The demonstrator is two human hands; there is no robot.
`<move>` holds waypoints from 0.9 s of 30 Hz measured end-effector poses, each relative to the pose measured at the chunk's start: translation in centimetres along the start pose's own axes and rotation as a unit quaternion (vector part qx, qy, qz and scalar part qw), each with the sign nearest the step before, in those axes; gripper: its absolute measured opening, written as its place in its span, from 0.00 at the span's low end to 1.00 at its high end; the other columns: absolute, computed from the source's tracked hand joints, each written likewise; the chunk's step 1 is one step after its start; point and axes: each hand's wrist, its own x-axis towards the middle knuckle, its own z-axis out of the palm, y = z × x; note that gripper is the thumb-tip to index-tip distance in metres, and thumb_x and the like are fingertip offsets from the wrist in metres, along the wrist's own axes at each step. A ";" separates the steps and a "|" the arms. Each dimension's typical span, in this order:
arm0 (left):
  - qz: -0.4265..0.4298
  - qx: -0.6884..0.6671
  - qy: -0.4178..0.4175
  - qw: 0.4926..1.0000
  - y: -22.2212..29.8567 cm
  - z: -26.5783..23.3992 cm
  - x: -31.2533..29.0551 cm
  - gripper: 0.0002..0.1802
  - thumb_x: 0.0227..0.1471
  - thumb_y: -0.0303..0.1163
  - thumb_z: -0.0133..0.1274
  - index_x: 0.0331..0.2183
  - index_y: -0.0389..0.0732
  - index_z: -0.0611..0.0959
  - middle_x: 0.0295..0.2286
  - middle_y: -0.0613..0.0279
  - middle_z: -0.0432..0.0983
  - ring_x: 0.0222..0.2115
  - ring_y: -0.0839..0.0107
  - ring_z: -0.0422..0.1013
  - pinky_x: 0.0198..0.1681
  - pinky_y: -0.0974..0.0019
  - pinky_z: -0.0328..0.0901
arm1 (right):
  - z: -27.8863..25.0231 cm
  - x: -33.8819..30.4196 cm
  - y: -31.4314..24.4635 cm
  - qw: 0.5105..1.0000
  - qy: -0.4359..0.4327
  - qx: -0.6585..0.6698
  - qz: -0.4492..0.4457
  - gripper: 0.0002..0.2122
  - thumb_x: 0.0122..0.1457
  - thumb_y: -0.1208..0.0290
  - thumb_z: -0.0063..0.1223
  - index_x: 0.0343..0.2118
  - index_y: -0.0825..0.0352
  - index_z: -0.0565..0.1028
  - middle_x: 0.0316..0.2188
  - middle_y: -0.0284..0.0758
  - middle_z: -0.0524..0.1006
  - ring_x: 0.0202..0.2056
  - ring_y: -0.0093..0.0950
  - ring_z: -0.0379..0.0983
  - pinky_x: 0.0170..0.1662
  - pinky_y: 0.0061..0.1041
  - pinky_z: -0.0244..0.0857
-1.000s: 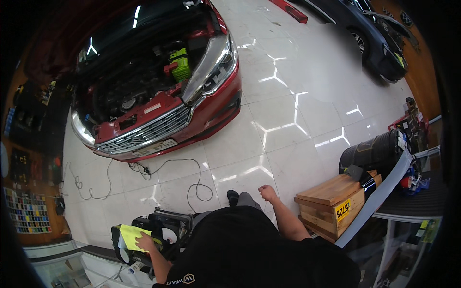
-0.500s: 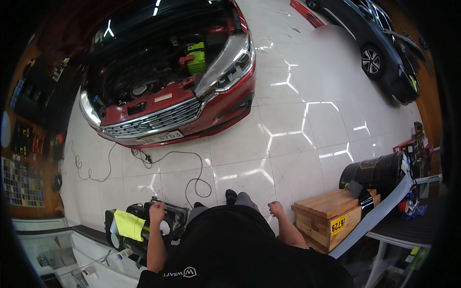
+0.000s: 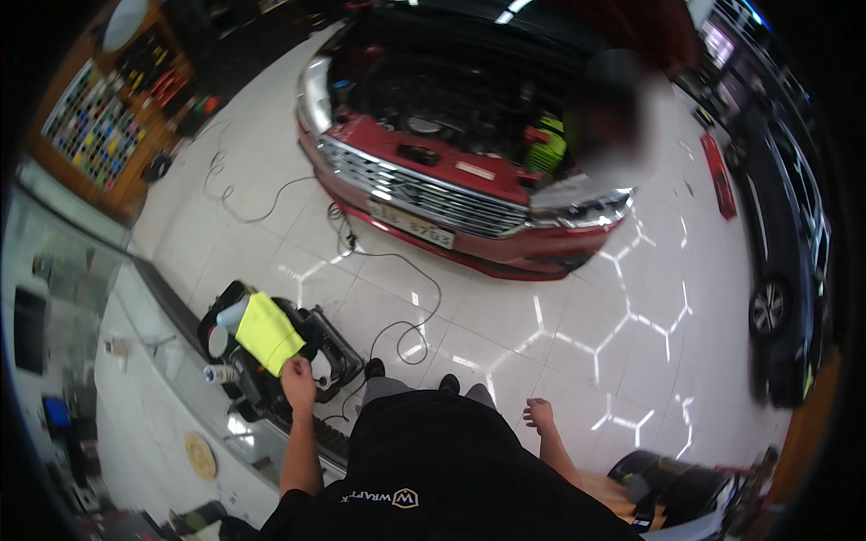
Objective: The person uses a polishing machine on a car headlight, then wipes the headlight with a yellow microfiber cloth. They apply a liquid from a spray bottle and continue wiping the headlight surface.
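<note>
Yellow cloth (image 3: 267, 332) — its lower corner pinched in left hand (image 3: 297, 381) fingers.

Multicoloured swatch board (image 3: 95, 126) upper left wall

cloth (image 3: 267, 332) on toolbox (image 3: 317, 347) (car (image 3: 451, 194) beyond)

The person's left hand (image 3: 297, 380) grips the near edge of a yellow-green cloth (image 3: 267, 332) lying over a black tool bag (image 3: 311, 347) on the white floor, and the right hand (image 3: 539, 416) hangs loose and empty. A black cable (image 3: 397, 270) runs from the bag toward a red car (image 3: 451, 194) with its bonnet raised, where another person leans in.
</note>
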 end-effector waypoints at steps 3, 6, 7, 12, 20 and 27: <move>-0.087 0.054 0.091 0.990 -4.8 -4.5 1.9 0.12 0.55 0.30 0.55 0.40 0.34 0.78 0.35 0.49 0.73 0.33 0.54 0.71 0.40 0.55 0.65 | 1.2 -0.1 -2.1 0.999 -0.012 -0.049 0.021 0.22 0.63 0.59 0.52 0.55 0.68 0.71 0.39 0.46 0.79 0.33 0.39 0.78 0.34 0.43 0.74; -0.184 0.171 0.079 0.965 -10.0 -7.3 2.3 0.21 0.54 0.36 0.58 0.46 0.34 0.77 0.41 0.45 0.72 0.42 0.47 0.71 0.46 0.49 0.66 | 4.6 -0.7 -4.7 0.996 -0.015 -0.086 0.023 0.22 0.63 0.59 0.52 0.55 0.68 0.71 0.41 0.47 0.79 0.33 0.40 0.78 0.34 0.43 0.74; -0.186 0.193 0.087 0.959 -11.0 -7.4 2.0 0.22 0.54 0.37 0.59 0.47 0.34 0.76 0.42 0.45 0.72 0.43 0.46 0.71 0.47 0.48 0.66 | 5.8 -1.2 -6.1 0.995 -0.012 -0.092 0.023 0.22 0.63 0.59 0.51 0.55 0.68 0.71 0.41 0.47 0.79 0.33 0.40 0.78 0.34 0.43 0.74; -0.210 0.227 0.029 0.950 -11.1 -7.4 4.2 0.31 0.51 0.42 0.61 0.52 0.34 0.75 0.45 0.44 0.71 0.48 0.45 0.69 0.51 0.47 0.65 | 13.3 -5.2 -12.4 0.989 -0.036 -0.138 -0.050 0.19 0.63 0.59 0.52 0.51 0.67 0.74 0.37 0.43 0.80 0.32 0.36 0.79 0.32 0.38 0.74; -0.337 0.110 0.053 0.934 -16.2 -8.5 6.7 0.43 0.45 0.39 0.66 0.57 0.29 0.65 0.52 0.36 0.61 0.48 0.38 0.67 0.53 0.46 0.64 | 23.7 -12.6 -21.4 0.947 -0.081 -0.269 -0.156 0.16 0.63 0.62 0.55 0.50 0.66 0.77 0.36 0.38 0.81 0.33 0.30 0.80 0.32 0.30 0.73; -0.419 -0.144 -0.018 0.896 -21.8 -8.2 8.2 0.51 0.41 0.44 0.71 0.57 0.24 0.66 0.48 0.35 0.75 0.50 0.46 0.73 0.55 0.54 0.65 | 26.6 -14.7 -25.4 0.905 -0.083 -0.374 -0.187 0.17 0.63 0.61 0.56 0.50 0.68 0.77 0.35 0.39 0.80 0.32 0.29 0.79 0.33 0.31 0.73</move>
